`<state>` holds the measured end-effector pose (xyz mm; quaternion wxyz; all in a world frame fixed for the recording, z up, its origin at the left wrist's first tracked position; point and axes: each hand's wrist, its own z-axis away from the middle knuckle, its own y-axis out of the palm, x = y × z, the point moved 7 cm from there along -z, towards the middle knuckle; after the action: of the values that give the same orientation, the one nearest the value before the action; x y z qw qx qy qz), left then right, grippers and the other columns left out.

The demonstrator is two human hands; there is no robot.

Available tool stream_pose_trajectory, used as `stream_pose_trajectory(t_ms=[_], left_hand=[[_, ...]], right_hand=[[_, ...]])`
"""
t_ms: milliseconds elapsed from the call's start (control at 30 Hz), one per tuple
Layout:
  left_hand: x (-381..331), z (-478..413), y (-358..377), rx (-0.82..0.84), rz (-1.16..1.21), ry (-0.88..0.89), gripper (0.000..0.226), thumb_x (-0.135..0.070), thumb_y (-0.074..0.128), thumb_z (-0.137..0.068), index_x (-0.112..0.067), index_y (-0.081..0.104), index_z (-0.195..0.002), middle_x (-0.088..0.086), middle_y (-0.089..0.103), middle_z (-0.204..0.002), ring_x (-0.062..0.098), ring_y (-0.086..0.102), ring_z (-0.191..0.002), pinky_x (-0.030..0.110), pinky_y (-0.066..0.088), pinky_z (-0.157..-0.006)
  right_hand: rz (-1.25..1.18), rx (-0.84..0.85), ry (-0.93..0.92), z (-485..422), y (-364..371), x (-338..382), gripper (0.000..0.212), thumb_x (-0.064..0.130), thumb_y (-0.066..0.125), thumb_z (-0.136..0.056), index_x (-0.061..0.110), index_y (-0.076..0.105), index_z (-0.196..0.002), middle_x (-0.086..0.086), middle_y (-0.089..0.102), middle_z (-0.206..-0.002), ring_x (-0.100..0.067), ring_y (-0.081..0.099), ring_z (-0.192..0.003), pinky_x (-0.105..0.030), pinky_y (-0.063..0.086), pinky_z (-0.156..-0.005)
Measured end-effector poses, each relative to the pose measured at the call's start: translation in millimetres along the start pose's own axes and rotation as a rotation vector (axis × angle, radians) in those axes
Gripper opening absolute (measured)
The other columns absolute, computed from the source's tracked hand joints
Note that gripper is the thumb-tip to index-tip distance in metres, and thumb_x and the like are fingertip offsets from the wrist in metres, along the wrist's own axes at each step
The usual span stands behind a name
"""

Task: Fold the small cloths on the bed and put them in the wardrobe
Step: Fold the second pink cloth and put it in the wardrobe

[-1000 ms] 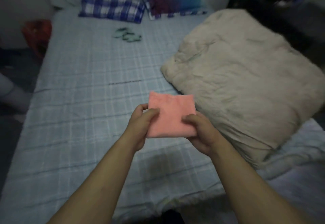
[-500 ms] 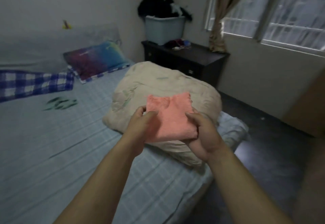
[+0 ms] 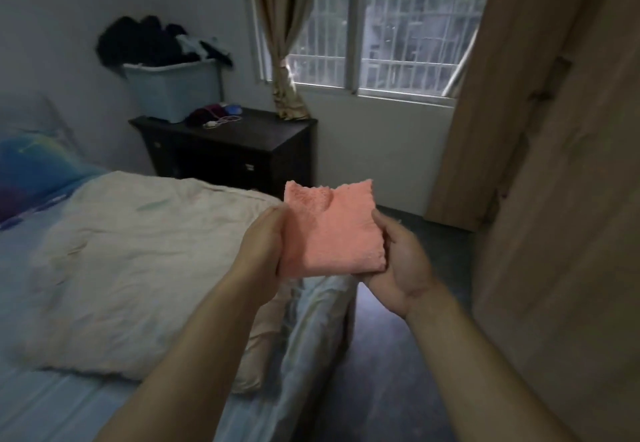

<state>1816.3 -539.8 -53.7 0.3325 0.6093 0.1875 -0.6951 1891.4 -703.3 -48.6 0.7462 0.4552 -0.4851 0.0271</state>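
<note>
Folded pink cloth held in mid-air above edge of bed, wardrobe near at right, cut off by frame. Left hand gripping cloth's left side, right hand its lower right corner. Fingers mostly hidden behind cloth. Duvet blurred.

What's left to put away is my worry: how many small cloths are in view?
1. The folded pink cloth is held between the left hand and right hand. Much of the bed is out of frame, so others may be hidden.
</note>
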Motion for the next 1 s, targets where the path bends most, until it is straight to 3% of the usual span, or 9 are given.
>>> stream_pose_trajectory(t_ms=[67, 167, 333, 500, 633, 867, 1000], left_hand=[[0.1, -13.6, 36.2, 0.027, 0.008, -0.010, 0.038, -0.045, 0.054, -0.080, -0.021, 0.077, -0.097, 0.005, 0.079, -0.102, 0.029, 0.072, -0.102, 0.051, 0.056, -0.093], [4.2, -37.6, 85.2, 0.073, 0.010, -0.013, 0.031, -0.043, 0.054, -0.082, -0.023, 0.076, -0.089, 0.002, 0.078, -0.092, 0.024, 0.070, -0.093, 0.046, 0.057, -0.086], [8.5, -81.7, 150.1, 0.160, -0.031, 0.008, 0.026, -0.047, 0.053, -0.081, -0.037, 0.075, -0.075, -0.001, 0.074, -0.086, 0.019, 0.066, -0.082, 0.039, 0.055, -0.070], [14.1, -146.7, 202.3, 0.253, -0.060, -0.002, 0.026, -0.049, 0.052, -0.082, -0.034, 0.073, -0.078, 0.002, 0.069, -0.089, 0.021, 0.062, -0.083, 0.042, 0.053, -0.075], [10.3, -212.0, 244.0, 0.319, -0.056, -0.010, 0.026, -0.048, 0.052, -0.085, -0.036, 0.071, -0.071, 0.001, 0.066, -0.087, 0.020, 0.059, -0.082, 0.040, 0.050, -0.073], [-10.0, -315.1, 316.5, 0.416, -0.095, -0.015, 0.032, -0.049, 0.052, -0.082, -0.024, 0.070, -0.093, 0.010, 0.070, -0.110, 0.026, 0.061, -0.098, 0.049, 0.051, -0.094], [-7.5, -361.1, 356.7, 0.470, -0.110, -0.022, 0.029, -0.043, 0.052, -0.093, -0.022, 0.071, -0.100, 0.009, 0.072, -0.112, 0.026, 0.065, -0.103, 0.044, 0.055, -0.090]], right_hand=[[0.008, 0.012, -0.035, -5.6, -21.9, 27.1, 0.043, 0.037, 0.043, -0.103, 0.016, 0.058, -0.138, -0.008, 0.064, -0.136, -0.025, 0.060, -0.126, -0.044, 0.049, -0.100], [-0.006, 0.011, -0.069, -18.4, -56.0, 59.7, 0.045, 0.039, 0.041, -0.105, 0.017, 0.057, -0.140, -0.008, 0.062, -0.139, -0.025, 0.057, -0.129, -0.050, 0.041, -0.109], [-0.074, -0.038, -0.129, -48.7, -107.4, 97.5, 0.041, 0.037, 0.046, -0.103, 0.016, 0.065, -0.131, -0.010, 0.064, -0.135, -0.025, 0.062, -0.123, -0.045, 0.054, -0.097], [-0.096, -0.116, -0.175, -97.6, -148.4, 127.0, 0.034, 0.035, 0.048, -0.101, 0.022, 0.074, -0.119, -0.008, 0.068, -0.129, -0.023, 0.066, -0.117, -0.044, 0.057, -0.089], [-0.096, -0.174, -0.207, -152.8, -170.9, 156.0, 0.039, 0.034, 0.048, -0.101, 0.014, 0.066, -0.130, -0.011, 0.067, -0.131, -0.026, 0.065, -0.119, -0.044, 0.057, -0.088], [-0.129, -0.260, -0.251, -237.1, -200.3, 208.6, 0.041, 0.032, 0.051, -0.100, 0.009, 0.065, -0.130, -0.014, 0.068, -0.127, -0.027, 0.070, -0.110, -0.039, 0.060, -0.076], [-0.145, -0.333, -0.298, -275.7, -229.5, 235.3, 0.044, 0.029, 0.053, -0.097, 0.010, 0.060, -0.136, -0.012, 0.067, -0.130, -0.023, 0.068, -0.112, -0.035, 0.060, -0.079]])
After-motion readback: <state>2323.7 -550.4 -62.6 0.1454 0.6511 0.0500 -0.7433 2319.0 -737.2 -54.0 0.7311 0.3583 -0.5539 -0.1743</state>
